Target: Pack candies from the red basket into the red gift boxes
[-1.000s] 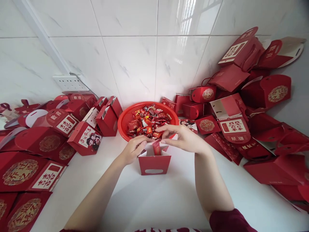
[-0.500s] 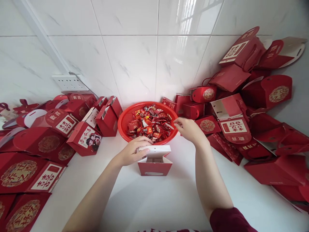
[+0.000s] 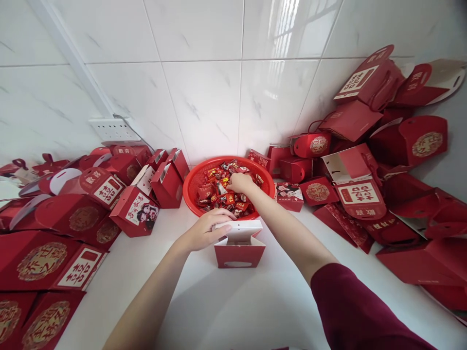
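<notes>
An opened red gift box [image 3: 240,256] with a white inside stands upright on the white table. At its raised back flap, my left hand [image 3: 207,228] grips the left corner, thumb in front and fingers behind. Just beyond the box sits a red plastic basket [image 3: 190,187] heaped with wrapped candies [image 3: 228,199]. My right hand [image 3: 241,183] reaches down among the candies with its fingers curled together. Its fingertips are partly hidden, so what they hold cannot be made out.
Rows of red gift boxes [image 3: 60,214] line the left side. More boxes [image 3: 359,192] lie piled on the right, against the wall. Close to the basket's right stands a small box with a printed picture [image 3: 289,196]. A socket strip [image 3: 113,130] is on the tiled wall.
My right hand has moved left from the basket's right rim into the candies, uncovering the small printed box behind it. My left hand stays on the flap. The view has shifted slightly.
</notes>
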### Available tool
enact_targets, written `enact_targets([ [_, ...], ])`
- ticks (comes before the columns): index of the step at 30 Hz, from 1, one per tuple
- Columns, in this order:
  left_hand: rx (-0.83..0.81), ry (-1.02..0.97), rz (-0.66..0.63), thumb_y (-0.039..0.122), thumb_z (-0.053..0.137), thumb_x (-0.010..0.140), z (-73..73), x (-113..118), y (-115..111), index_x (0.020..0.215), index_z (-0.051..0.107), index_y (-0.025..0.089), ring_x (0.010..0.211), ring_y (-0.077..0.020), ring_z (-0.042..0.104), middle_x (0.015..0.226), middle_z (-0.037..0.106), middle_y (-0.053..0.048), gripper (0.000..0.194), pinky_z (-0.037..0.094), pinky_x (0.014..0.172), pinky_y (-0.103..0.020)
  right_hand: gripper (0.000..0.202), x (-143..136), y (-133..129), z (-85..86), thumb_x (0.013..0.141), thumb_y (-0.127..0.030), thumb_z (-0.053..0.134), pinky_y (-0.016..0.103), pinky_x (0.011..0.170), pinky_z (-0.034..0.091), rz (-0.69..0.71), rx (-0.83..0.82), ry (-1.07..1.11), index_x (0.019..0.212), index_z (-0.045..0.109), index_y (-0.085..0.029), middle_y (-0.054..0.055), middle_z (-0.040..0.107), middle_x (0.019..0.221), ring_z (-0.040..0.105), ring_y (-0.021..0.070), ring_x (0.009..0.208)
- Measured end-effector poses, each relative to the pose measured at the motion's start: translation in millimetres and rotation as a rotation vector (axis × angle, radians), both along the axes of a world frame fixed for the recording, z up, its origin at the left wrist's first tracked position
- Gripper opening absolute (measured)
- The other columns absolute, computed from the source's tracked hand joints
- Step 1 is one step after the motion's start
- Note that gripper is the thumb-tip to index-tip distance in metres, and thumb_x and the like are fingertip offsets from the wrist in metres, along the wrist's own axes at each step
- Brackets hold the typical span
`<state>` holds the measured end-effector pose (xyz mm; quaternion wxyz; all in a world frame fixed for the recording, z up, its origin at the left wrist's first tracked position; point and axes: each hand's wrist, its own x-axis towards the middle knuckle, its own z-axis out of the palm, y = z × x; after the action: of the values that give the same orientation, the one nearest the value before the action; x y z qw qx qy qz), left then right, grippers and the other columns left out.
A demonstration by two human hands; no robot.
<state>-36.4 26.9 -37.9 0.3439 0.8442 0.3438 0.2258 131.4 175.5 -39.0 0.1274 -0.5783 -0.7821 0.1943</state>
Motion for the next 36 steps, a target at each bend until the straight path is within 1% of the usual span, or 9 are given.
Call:
enact_targets([
  [2, -0.009, -0.024, 0.011, 0.038, 0.049, 0.097, -1.9, 0.0, -0.7, 0.11, 0.07, 0.019, 0.108, -0.0233, 0.06, 0.12, 0.064, -0.011, 0.031, 0.047, 0.095, -0.034, 0.029, 0.9, 5.0, -3.1, 0.097, -0.035, 0.061, 0.042, 0.087, 0.056, 0.014, -0.003, 0.04, 0.119, 0.061, -0.016, 0.008, 0.063, 0.119, 0.065, 0.0207, 0.101],
  [5, 0.025, -0.136, 0.138, 0.039, 0.056, 0.093, -7.2, -0.2, 0.0, 0.117, 0.063, 0.02, 0.108, -0.0228, 0.06, 0.118, 0.063, -0.01, 0.032, 0.049, 0.09, -0.032, 0.016, 15.4, -4.6, 0.4, 0.095, -0.029, 0.062, 0.039, 0.09, 0.052, 0.014, 0.093, 0.164, 0.1, 0.068, -0.015, 0.007, 0.069, 0.105, 0.066, 0.0208, 0.097],
  [9, 0.098, -0.368, 0.494, 0.043, 0.056, 0.094, -2.6, -0.5, 7.0, 0.099, 0.062, 0.017, 0.089, -0.0172, 0.062, 0.098, 0.065, -0.006, 0.028, 0.049, 0.079, -0.027, 0.015, 47.8, -48.3, 17.3, 0.096, -0.024, 0.053, 0.032, 0.092, 0.047, -0.028, 0.3, 0.373, 0.094, 0.067, -0.016, 0.007, 0.071, 0.104, 0.065, 0.0193, 0.099],
  [11, 0.094, -0.422, 0.57, 0.048, 0.053, 0.094, 8.5, 2.3, 10.1, 0.096, 0.063, 0.016, 0.086, -0.0164, 0.062, 0.094, 0.066, -0.005, 0.034, 0.048, 0.076, -0.026, 0.019, 62.3, -79.7, 26.9, 0.099, -0.029, 0.048, 0.03, 0.087, 0.049, -0.043, 0.374, 0.466, 0.098, 0.063, -0.017, 0.007, 0.069, 0.105, 0.065, 0.0181, 0.097],
  [15, -0.004, -0.481, 0.365, 0.054, 0.053, 0.093, 34.1, 19.2, 6.2, 0.096, 0.067, 0.015, 0.085, -0.0184, 0.063, 0.093, 0.069, -0.006, 0.042, 0.05, 0.073, -0.027, 0.014, 74.6, -138.9, 43.7, 0.096, -0.03, 0.055, 0.031, 0.081, 0.048, 0.046, 0.515, 0.758, 0.087, 0.061, -0.021, 0.004, 0.066, 0.092, 0.062, 0.0189, 0.088],
  [19, -0.016, -0.639, 0.34, 0.045, 0.061, 0.091, 42.6, 32.6, -8.1, 0.091, 0.069, 0.015, 0.079, -0.0183, 0.064, 0.085, 0.07, -0.005, 0.031, 0.053, 0.071, -0.028, 0.017, 70.5, -167.7, 53.9, 0.095, -0.036, 0.058, 0.029, 0.073, 0.047, 0.137, 0.391, 0.843, 0.086, 0.059, -0.022, 0.004, 0.063, 0.087, 0.059, 0.0181, 0.081],
  [22, 0.02, -0.631, 0.328, 0.041, 0.063, 0.09, 39.1, 29.7, -15.5, 0.09, 0.07, 0.015, 0.077, -0.0182, 0.064, 0.082, 0.069, -0.005, 0.026, 0.052, 0.07, -0.028, 0.028, 66.8, -171.8, 53.6, 0.092, -0.046, 0.062, 0.027, 0.066, 0.043, 0.212, 0.214, 0.814, 0.082, 0.056, -0.021, 0.001, 0.059, 0.08, 0.054, 0.0163, 0.074],
  [27, -0.04, -0.627, 0.278, 0.041, 0.062, 0.091, 32.8, 23.5, -16.3, 0.091, 0.071, 0.016, 0.079, -0.0185, 0.064, 0.085, 0.07, -0.005, 0.027, 0.052, 0.07, -0.027, 0.043, 62.5, -168.7, 42.4, 0.099, -0.048, 0.047, 0.025, 0.055, 0.036, 0.392, -0.035, 0.876, 0.068, 0.046, -0.02, -0.003, 0.043, 0.065, 0.043, 0.0119, 0.059],
  [36, -0.087, -0.39, 0.199, 0.04, 0.068, 0.085, 39.7, 22.9, -15.5, 0.074, 0.063, 0.013, 0.068, -0.0141, 0.055, 0.07, 0.061, -0.002, 0.03, 0.047, 0.065, -0.025, 0.042, 55.3, -164.1, 33.0, 0.102, -0.04, 0.044, 0.026, 0.056, 0.031, 0.338, 0.292, 0.781, 0.065, 0.036, -0.021, -0.003, 0.04, 0.062, 0.037, 0.012, 0.057],
])
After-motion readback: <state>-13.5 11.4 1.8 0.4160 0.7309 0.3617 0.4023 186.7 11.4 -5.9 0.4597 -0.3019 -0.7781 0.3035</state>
